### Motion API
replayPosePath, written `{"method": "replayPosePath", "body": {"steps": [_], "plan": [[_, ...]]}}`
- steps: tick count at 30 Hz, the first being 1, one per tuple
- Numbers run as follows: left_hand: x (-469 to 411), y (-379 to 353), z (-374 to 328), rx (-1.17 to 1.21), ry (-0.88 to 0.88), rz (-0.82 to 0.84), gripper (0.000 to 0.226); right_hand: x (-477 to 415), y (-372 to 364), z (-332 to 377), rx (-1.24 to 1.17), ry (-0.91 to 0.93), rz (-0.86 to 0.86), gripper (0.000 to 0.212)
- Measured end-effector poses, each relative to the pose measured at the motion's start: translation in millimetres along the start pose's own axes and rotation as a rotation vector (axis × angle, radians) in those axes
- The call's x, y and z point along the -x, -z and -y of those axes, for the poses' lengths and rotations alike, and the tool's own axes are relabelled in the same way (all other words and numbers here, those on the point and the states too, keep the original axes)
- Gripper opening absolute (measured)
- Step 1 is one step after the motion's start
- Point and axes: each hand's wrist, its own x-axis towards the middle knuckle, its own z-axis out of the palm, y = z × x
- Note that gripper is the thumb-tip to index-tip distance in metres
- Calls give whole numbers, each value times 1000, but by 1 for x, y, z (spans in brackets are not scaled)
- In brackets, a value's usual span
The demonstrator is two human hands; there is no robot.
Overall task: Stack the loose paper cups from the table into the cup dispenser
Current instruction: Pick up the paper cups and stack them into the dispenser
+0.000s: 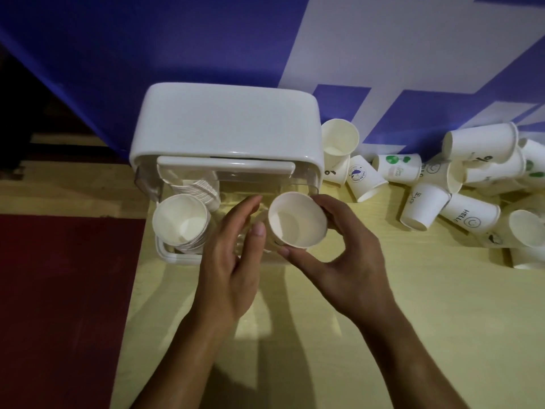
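The right hand [339, 246] grips a white paper cup [296, 219], mouth facing the viewer and base aimed into the clear, white-lidded plastic cup dispenser [224, 134], just right of its nested cup stack [180, 219], while the left hand [233, 261] hovers open, fingers straight, just left of the cup

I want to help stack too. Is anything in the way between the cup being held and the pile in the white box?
Yes: the left hand sits between the held cup, gripped by the right hand, and the stacked cups at the left of the dispenser.
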Motion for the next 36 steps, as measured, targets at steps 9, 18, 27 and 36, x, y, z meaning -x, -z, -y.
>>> {"method": "replayPosePath", "body": {"steps": [9, 18, 27, 36], "plan": [[-5, -4, 13, -28, 47, 9, 42, -9, -28, -18, 51, 27, 62, 66], [-9, -8, 30, -192, 136, 69, 36, -10, -42, -49, 249, 22, 153, 80], [-12, -5, 39, -321, 143, 97, 40, -4, -48, -53, 361, 11, 142, 86], [-4, -9, 32, -314, 92, 29, 48, 7, -41, -53, 345, 56, 94, 90]]}}
